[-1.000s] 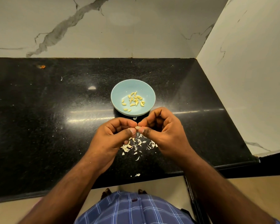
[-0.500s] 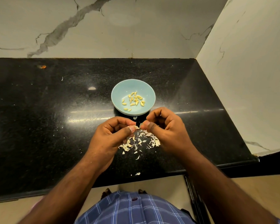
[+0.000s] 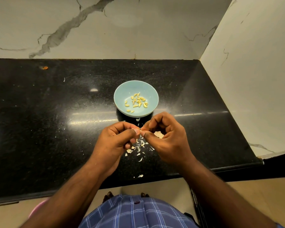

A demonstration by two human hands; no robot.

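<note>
A small light-blue bowl [image 3: 149, 89] stands on the black counter [image 3: 56, 120] and holds several yellowish peeled seeds [image 3: 137, 101]. Just in front of the bowl, my left hand [image 3: 117, 140] and my right hand [image 3: 166, 139] meet fingertip to fingertip above the counter. Both pinch one small pale seed [image 3: 139, 129] between thumb and forefinger. Most of that seed is hidden by the fingers. More pale bits lie in my right palm [image 3: 158, 134]. Below the hands a scatter of whitish husk flakes [image 3: 139, 148] lies on the counter.
A marble wall [image 3: 122, 27] closes the back and another [image 3: 253, 79] closes the right side. The counter's front edge [image 3: 138, 183] runs near my body, with a stray husk flake [image 3: 140, 176] beside it. An orange speck [image 3: 44, 67] sits far left.
My hands parted slightly half a second ago and have come back together, fingertips touching around the seed. The bowl has not moved.
</note>
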